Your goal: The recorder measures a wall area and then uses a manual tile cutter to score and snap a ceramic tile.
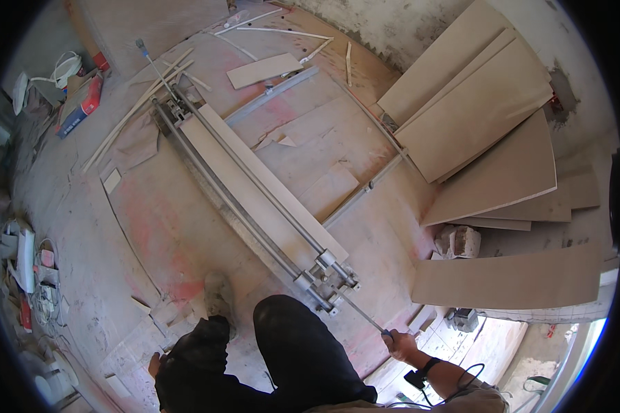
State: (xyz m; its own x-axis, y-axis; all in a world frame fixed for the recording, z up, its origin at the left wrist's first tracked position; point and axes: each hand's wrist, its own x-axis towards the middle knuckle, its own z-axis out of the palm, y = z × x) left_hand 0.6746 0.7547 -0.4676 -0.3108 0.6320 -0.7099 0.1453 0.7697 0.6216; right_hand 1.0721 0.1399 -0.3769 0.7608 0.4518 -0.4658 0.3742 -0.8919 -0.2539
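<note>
My right hand (401, 345) is closed round the grip of a long metal lever (362, 312) at the near end of a manual tile cutter (238, 186). The cutter lies on the floor, its two steel rails running from far left to near right. A long, narrow beige tile strip (258, 175) lies along it, partly under the rails. Beside my left knee, only a small part of my left hand (156, 363) shows; the rest is hidden by the dark trouser leg, so its grip cannot be made out.
Large beige tiles (475, 110) lean against the wall at right, with another tile (510, 279) nearer. Grey support bars (365, 189) extend from the cutter's right side. Thin offcuts (134, 113) and a red-and-blue box (81, 105) lie at far left. Tools and cables (45, 289) clutter the left edge.
</note>
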